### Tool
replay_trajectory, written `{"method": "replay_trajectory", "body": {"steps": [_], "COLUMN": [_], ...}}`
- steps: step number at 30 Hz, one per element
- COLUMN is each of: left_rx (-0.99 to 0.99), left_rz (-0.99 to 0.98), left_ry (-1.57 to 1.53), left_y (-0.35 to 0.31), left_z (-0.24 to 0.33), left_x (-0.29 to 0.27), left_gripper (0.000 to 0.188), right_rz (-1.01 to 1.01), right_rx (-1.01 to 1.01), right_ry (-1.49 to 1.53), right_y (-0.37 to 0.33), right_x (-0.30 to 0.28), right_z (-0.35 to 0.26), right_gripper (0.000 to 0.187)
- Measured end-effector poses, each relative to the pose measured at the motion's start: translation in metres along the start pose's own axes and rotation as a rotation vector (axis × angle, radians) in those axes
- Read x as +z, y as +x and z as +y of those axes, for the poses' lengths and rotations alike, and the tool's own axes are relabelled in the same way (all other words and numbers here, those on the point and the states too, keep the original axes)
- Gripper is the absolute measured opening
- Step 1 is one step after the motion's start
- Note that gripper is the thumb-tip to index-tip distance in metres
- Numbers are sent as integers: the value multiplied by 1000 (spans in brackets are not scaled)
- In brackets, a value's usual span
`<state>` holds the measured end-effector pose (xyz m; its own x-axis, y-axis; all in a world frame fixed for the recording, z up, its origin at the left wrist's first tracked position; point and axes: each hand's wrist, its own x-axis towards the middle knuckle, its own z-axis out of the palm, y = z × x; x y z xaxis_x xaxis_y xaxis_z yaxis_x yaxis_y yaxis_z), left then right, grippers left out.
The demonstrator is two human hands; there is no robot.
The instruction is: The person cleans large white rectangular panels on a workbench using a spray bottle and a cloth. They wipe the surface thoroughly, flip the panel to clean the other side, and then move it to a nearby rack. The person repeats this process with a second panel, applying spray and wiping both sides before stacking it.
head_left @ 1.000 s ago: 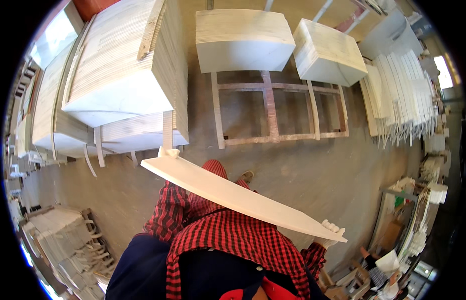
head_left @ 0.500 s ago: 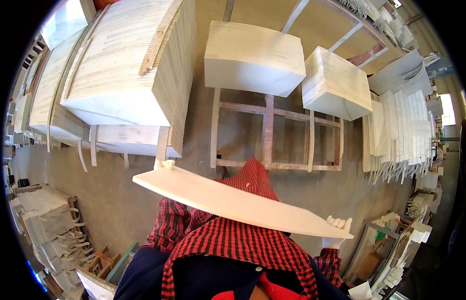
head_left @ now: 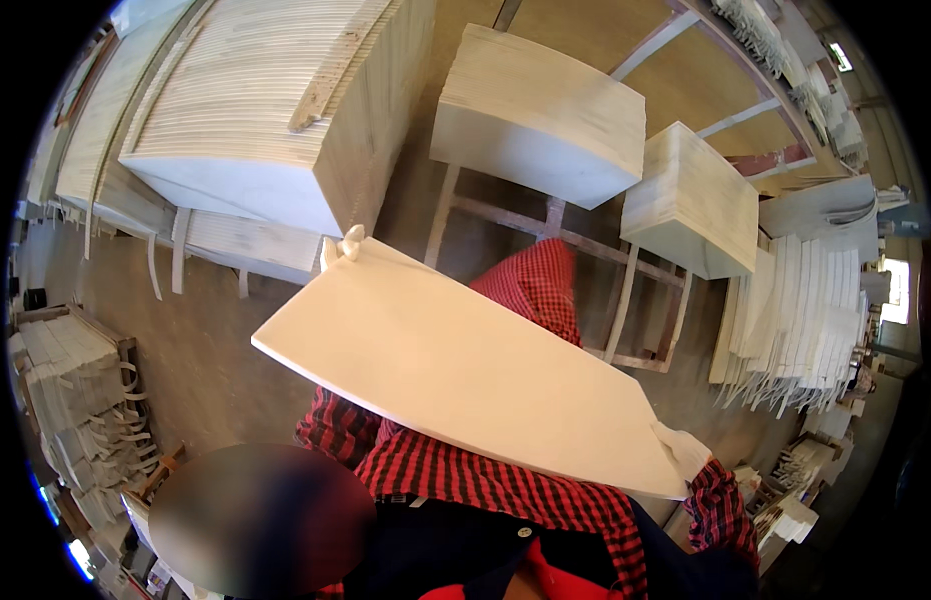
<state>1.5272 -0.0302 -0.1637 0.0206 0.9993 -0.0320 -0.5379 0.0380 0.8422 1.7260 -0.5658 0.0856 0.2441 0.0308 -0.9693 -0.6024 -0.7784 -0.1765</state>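
Note:
A long, flat, cream-white stone slab (head_left: 465,365) spans the space in front of my body, its broad face turned up towards me. My left hand (head_left: 342,246), in a white glove, is closed over the slab's far edge near its left end; only the fingers show, the palm being hidden. At the right end, my gloved right hand (head_left: 683,447) grips the slab's short side, with part of its fingers out of sight. The slab tilts, its right end closer to me. Red-and-black checked cloth (head_left: 530,290) shows beyond and below it.
Large stacks of white slabs (head_left: 235,190) stand at the far left. Two block-like stacks (head_left: 540,115) (head_left: 690,205) rest on a metal frame (head_left: 605,240) ahead. Upright slabs (head_left: 790,310) lean at the right, more stacked pieces (head_left: 70,400) at the left. A blurred patch covers the lower left.
The slab has turned from nearly edge-on to showing its broad face. My left hand has risen with the far edge; my right hand now shows its back at the right end. The view has rotated.

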Motion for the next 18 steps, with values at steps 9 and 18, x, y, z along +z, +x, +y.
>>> {"method": "replay_trajectory", "body": {"steps": [9, 18], "left_rx": [-280, 493], "left_rz": [192, -22], "left_ry": [-163, 1231], "left_y": [20, 69], "left_z": [-85, -289], "left_x": [82, 74], "left_gripper": [41, 43], "right_rz": [43, 295], "right_rx": [-152, -59], "right_ry": [-61, -311], "right_y": [178, 370], "right_x": [-63, -103], "right_z": [-107, -228], "right_gripper": [46, 54]}}
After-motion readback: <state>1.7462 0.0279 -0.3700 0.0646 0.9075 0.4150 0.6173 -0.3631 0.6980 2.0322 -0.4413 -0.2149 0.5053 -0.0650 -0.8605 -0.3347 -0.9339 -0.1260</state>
